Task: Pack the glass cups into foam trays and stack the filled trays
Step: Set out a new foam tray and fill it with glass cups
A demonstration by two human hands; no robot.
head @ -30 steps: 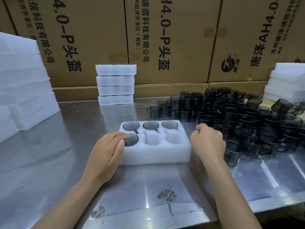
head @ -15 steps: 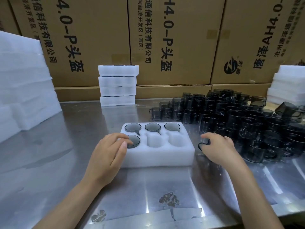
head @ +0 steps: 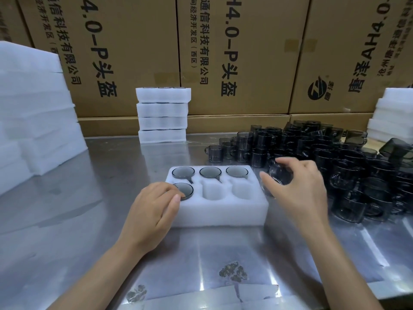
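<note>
A white foam tray (head: 220,214) lies in front of me on the steel table. Smoky glass cups fill its three back pockets and its front left pocket (head: 184,190); the two other front pockets are empty. My left hand (head: 152,210) rests on the tray's front left corner, fingertips at the rim of the front left cup. My right hand (head: 300,186) grips a smoky glass cup (head: 280,175) just right of the tray, lifted off the table. A crowd of loose cups (head: 324,157) covers the table's right side.
A stack of filled foam trays (head: 162,115) stands at the back centre. Piles of foam trays rise at the left (head: 33,113) and far right (head: 393,113). Cardboard boxes (head: 234,52) wall off the back. The table edge (head: 223,303) runs close below.
My right hand has picked a cup out of the pile and carried it left and up toward the tray. The left hand stays on the tray's corner.
</note>
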